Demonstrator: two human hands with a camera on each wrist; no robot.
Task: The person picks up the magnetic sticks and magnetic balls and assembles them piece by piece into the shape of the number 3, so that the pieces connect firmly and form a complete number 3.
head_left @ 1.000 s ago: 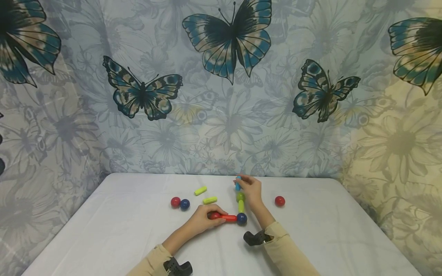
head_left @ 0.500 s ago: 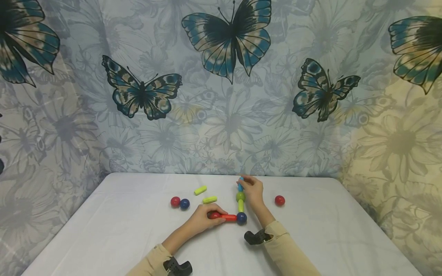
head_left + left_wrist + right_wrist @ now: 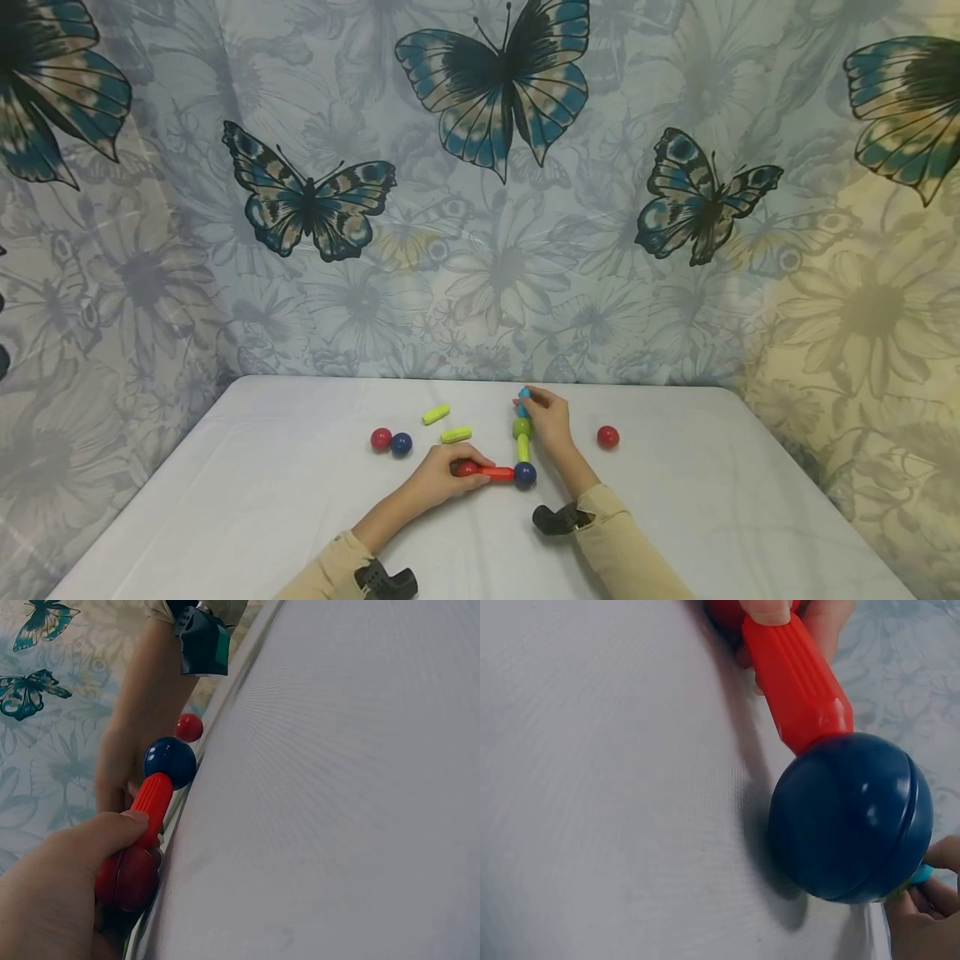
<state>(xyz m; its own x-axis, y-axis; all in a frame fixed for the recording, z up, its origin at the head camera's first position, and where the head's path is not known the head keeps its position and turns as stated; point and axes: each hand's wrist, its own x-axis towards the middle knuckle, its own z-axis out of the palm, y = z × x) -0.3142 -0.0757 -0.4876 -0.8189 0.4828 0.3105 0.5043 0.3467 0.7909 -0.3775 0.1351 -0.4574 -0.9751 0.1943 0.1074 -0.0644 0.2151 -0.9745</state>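
Observation:
In the head view, my left hand (image 3: 446, 475) grips a red ball (image 3: 467, 468) and the red rod (image 3: 497, 474) joined to it; the left wrist view shows the thumb on the rod. That rod runs right to a dark blue ball (image 3: 525, 476). From there a yellow-green rod (image 3: 523, 450) leads away to a green ball (image 3: 522, 427). Beyond it stands a light blue rod (image 3: 523, 403), pinched by my right hand (image 3: 551, 421) and in line with the green ball. Fingers partly cover this rod, so whether it is fully joined is unclear.
Two loose yellow-green rods, a farther one (image 3: 436, 414) and a nearer one (image 3: 456, 435), lie left of the joined pieces. Farther left, a red ball (image 3: 381, 439) sits beside a dark blue ball (image 3: 402, 444). Another red ball (image 3: 608, 437) lies right of my right hand.
My right hand has shifted slightly, bringing the light blue rod's far end a little to the right, more in line with the green ball. My left hand stays in place.

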